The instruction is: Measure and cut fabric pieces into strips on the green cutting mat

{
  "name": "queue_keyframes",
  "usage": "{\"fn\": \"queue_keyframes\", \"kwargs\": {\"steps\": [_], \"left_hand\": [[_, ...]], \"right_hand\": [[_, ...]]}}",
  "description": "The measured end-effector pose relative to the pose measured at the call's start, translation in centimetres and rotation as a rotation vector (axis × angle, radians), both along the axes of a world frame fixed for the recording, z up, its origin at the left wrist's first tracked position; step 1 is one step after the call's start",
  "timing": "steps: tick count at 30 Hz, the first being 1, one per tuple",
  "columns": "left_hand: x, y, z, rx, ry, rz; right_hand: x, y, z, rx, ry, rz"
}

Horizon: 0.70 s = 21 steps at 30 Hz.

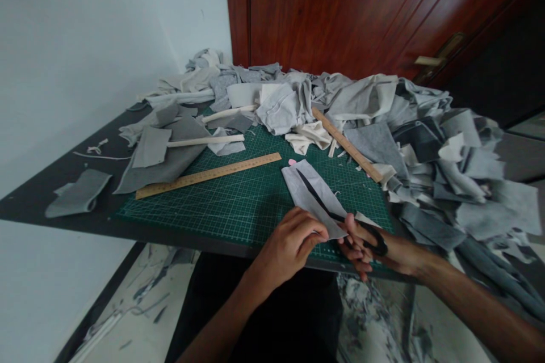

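Note:
My left hand (295, 238) is closed, pinching the near end of a light grey piece of fabric (302, 187) that lies on the green cutting mat (230, 204). My right hand (357, 241) grips a pair of black-handled scissors (317, 195) by the loops. A dark blade stretches over the top of the fabric, pointing away from me and to the left. Whether another blade runs beneath the cloth is hidden. Just past the fabric's far edge sits a small pink piece (292, 162).
One wooden ruler (213, 173) lies on the mat to the left, another wooden ruler (347, 144) to the right. Heaped fabric scraps (366, 99) line the table's back and right side. A folded grey cloth (80, 193) is at the left edge. More scraps litter the floor.

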State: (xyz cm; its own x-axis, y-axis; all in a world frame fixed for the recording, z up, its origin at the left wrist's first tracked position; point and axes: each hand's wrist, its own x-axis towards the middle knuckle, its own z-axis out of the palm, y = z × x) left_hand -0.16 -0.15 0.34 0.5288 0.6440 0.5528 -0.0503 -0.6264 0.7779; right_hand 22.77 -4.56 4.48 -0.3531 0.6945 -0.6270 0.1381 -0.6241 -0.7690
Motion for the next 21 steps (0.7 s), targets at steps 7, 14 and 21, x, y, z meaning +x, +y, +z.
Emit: {"fn": "queue_keyframes", "kwargs": {"steps": [7,14,21], "left_hand": [[0.0,0.0,0.0,-0.010,0.003,-0.014],[0.0,0.1,-0.2,-0.015,0.060,-0.066],[0.1,0.2,-0.5,-0.007,0.080,-0.091]], "right_hand": [[0.0,1.3,0.0,0.029,-0.024,0.044],[-0.6,2.1,0.7,0.070,-0.060,-0.004],[-0.8,3.2,0.4,0.124,-0.098,0.050]]}}
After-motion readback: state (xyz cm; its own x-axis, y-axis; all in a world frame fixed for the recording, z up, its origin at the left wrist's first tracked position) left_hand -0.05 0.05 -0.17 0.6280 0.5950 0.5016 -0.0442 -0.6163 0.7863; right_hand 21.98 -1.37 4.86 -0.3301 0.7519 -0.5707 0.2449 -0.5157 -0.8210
